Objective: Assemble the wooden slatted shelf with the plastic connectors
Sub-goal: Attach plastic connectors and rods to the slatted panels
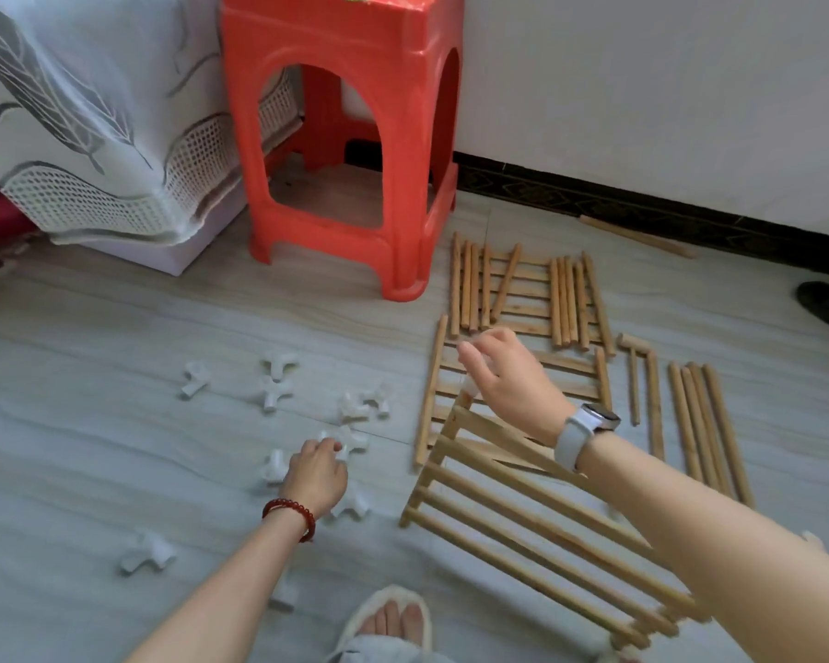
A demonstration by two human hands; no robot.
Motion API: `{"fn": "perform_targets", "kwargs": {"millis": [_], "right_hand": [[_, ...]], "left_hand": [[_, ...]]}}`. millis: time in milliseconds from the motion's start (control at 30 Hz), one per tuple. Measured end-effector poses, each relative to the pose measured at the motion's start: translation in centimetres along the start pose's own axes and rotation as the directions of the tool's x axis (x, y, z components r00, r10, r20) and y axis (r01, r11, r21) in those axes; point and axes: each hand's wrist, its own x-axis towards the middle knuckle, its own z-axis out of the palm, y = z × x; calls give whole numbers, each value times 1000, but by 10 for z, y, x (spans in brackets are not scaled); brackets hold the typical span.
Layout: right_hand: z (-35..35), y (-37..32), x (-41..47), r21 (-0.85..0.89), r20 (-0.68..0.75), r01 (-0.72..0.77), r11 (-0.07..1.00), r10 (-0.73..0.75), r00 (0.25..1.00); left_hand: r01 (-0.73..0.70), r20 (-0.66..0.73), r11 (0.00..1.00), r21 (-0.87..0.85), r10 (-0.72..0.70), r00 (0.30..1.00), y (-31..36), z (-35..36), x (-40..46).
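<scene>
A wooden slatted panel leans tilted in front of me, its far corner raised over another panel lying flat on the floor. My right hand, with a white watch, is curled over that raised corner and seems to pinch a white plastic connector there; the fingers are blurred. My left hand, with a red bead bracelet, grips another white connector on the floor. Several more connectors lie scattered around it.
A third panel with loose dowels on it lies near the red plastic stool. More dowels and a small wooden mallet lie to the right. One dowel sits by the wall. My slippered foot is at the bottom.
</scene>
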Motion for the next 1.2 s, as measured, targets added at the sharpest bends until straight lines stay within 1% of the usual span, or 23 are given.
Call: {"fn": "perform_targets", "kwargs": {"millis": [33, 100, 133, 167, 233, 300, 333, 400, 467, 500, 533, 600, 700, 800, 833, 867, 900, 967, 1000, 1033, 1133, 1200], "right_hand": [[3, 2, 5, -8, -25, -20, 1000, 19, 999], [8, 9, 14, -35, -78, -35, 999, 33, 996], [9, 12, 16, -34, -93, -39, 999, 35, 995], [8, 15, 19, -34, -101, -41, 999, 37, 994], [9, 22, 24, -33, -95, -46, 998, 43, 995], [10, 26, 26, 5, -104, -60, 998, 60, 993], [10, 27, 27, 37, -118, -70, 997, 74, 990], [8, 26, 25, 76, -118, -73, 994, 82, 990], [7, 22, 18, 83, -81, -37, 996, 43, 996], [5, 18, 14, 83, -62, -10, 996, 15, 998], [4, 13, 10, 83, -47, 15, 996, -11, 999], [-2, 2, 0, 110, -39, 57, 992, -53, 998], [-11, -18, -16, 237, -14, 64, 969, -62, 998], [-4, -31, -35, 328, 86, 6, 945, -36, 996], [-1, -35, -42, 347, 111, -7, 938, -33, 993], [3, -37, -47, 356, 126, -16, 934, -31, 991], [5, -40, -52, 369, 126, -15, 929, -34, 991], [6, -45, -63, 410, 90, -17, 912, -21, 996], [6, -45, -68, 435, 81, -39, 900, 4, 997], [6, -44, -72, 466, 69, -57, 883, 28, 997], [-3, -36, -76, 525, 71, -99, 845, 72, 995], [-15, -28, -81, 483, 50, -76, 872, 60, 997]], "left_hand": [[-52, 59, 998, 21, 50, 997, -1, 7, 8], [-137, 227, 987, 84, 115, 967, -2, 27, 19], [-172, 292, 975, 142, 125, 948, -3, 36, 21], [-203, 329, 956, 210, 126, 936, -4, 45, 20], [-230, 329, 926, 300, 126, 936, -8, 61, 18], [-209, 284, 922, 327, 116, 952, -11, 69, 16], [-188, 262, 932, 309, 107, 959, -11, 71, 17], [-135, 219, 972, 191, 91, 971, -10, 71, 17], [-100, 126, 995, 17, 97, 987, -2, 59, 16], [-114, 39, 991, -68, 117, 992, 5, 47, 14], [-143, -60, 979, -147, 135, 989, 12, 33, 12], [-234, -249, 930, -283, 164, 954, 36, -3, -2], [-407, -440, 783, -470, 191, 877, 78, -54, -33], [-531, -548, 579, -619, 167, 820, 113, -90, -67], [-548, -551, 525, -651, 170, 817, 122, -99, -76], [-539, -524, 490, -685, 183, 832, 128, -105, -82], [-505, -468, 469, -725, 204, 860, 135, -108, -89], [-383, -299, 471, -795, 245, 922, 143, -103, -103], [-316, -219, 486, -815, 247, 944, 146, -97, -107], [-281, -172, 511, -812, 251, 953, 148, -92, -113], [-285, -134, 636, -717, 276, 952, 150, -86, -117], [-294, -123, 710, -640, 283, 951, 152, -87, -119]]}}
